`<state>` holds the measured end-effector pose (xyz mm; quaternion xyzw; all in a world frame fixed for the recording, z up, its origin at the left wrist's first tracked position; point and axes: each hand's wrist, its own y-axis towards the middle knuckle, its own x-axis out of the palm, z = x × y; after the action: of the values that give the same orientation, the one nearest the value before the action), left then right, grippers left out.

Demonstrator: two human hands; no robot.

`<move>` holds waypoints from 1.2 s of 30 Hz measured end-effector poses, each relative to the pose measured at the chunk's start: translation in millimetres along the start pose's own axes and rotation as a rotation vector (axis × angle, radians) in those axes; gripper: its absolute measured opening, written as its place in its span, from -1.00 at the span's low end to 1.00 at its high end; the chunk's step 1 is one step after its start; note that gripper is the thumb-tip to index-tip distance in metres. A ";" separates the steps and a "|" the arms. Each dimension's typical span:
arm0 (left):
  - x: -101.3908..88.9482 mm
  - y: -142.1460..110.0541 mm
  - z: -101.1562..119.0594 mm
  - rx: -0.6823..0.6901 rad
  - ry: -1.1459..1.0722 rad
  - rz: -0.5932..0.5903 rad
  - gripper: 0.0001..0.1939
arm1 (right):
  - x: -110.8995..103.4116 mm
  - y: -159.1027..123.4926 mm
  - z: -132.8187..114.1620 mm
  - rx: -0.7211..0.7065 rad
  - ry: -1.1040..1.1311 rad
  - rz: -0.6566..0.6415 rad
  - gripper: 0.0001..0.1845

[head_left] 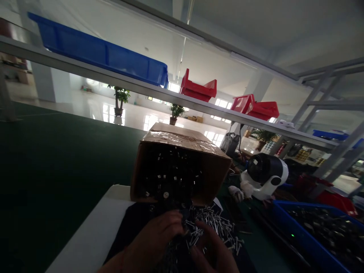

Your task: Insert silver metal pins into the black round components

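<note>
A brown cardboard box [182, 148] lies tipped on its side on the dark green table, its open mouth facing me and full of small dark parts with metal pins. A pile of these pinned parts [216, 223] spills out in front of it. My left hand [153, 242] is curled around a bunch of the parts at the bottom middle. My right hand [213, 252] is beside it, fingers bent into the same heap, pinching parts. Both hands are dim and partly cut off by the frame edge.
A white sheet [93, 235] lies under the pile at left. A blue bin [315, 235] of dark parts sits at right, with a black-and-white device [264, 178] behind it. A shelf rail overhead carries blue [99, 53] and red bins [199, 89].
</note>
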<state>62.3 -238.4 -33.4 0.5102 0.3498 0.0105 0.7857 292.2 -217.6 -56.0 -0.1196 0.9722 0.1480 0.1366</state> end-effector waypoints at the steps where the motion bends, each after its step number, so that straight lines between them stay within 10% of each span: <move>1: 1.2 -1.7 -0.6 0.001 -0.028 -0.009 -0.64 | 5.5 7.6 -9.4 -0.019 -0.055 -0.053 -0.33; 9: -8.7 1.7 5.4 -0.114 -0.202 0.032 -0.56 | 15.5 16.5 -61.5 0.038 -0.117 -0.113 -0.55; 13: -10.1 10.1 9.9 -0.762 -0.734 0.181 -0.62 | 12.2 9.5 -64.6 -0.048 -0.169 -0.050 -0.64; 16: -9.3 10.1 8.2 -1.123 -1.300 0.023 -0.70 | 10.5 5.9 -62.7 -0.242 -0.242 -0.046 -0.74; 20: -7.0 4.2 8.8 -1.112 -1.591 -0.244 -0.73 | 8.4 -1.7 -57.7 -0.390 -0.352 -0.141 -0.70; 24: -6.0 -2.2 9.1 -1.112 -1.691 -0.260 -0.52 | 2.8 -14.2 -51.0 -0.423 -0.462 -0.157 -0.66; 36: -36.9 19.0 33.2 -0.993 -1.443 -0.539 -0.36 | -9.8 -53.9 -55.7 -0.395 -0.434 -0.201 -0.67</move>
<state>59.5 -269.5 9.6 -0.1022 -0.1634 -0.3454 0.9185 303.2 -283.5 -15.6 -0.2048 0.8560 0.3420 0.3292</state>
